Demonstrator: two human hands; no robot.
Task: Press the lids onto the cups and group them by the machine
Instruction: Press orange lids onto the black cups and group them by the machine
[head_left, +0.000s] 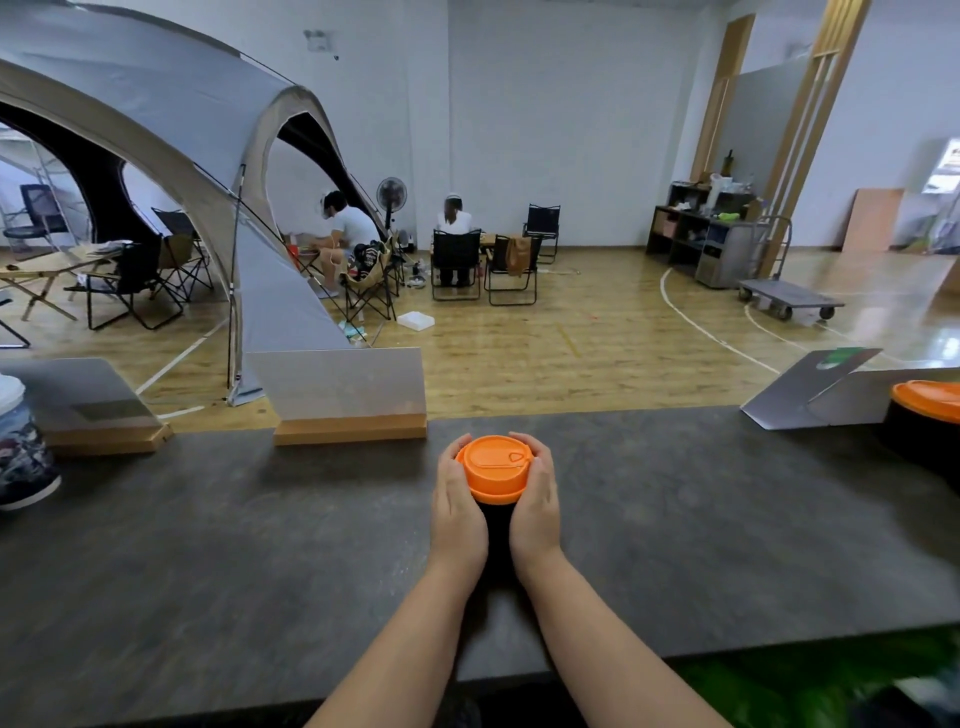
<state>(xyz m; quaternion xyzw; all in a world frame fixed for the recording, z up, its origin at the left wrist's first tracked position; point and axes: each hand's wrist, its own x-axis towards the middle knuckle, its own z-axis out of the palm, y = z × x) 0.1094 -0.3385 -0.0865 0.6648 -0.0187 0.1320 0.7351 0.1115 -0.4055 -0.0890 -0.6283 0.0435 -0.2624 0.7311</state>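
Mid-counter (208, 545), left hand (457, 512) and right hand (535, 506) grip orange-lidded cup (496, 470), its dark body mostly hidden, second cup (927, 415) cut off far right

a black cup (496, 512) stands upright on the dark counter, near its middle, capped by an orange lid (496, 466) with a small drink tab; a second black cup (919, 447) with an orange lid (930, 397) stands at the right edge
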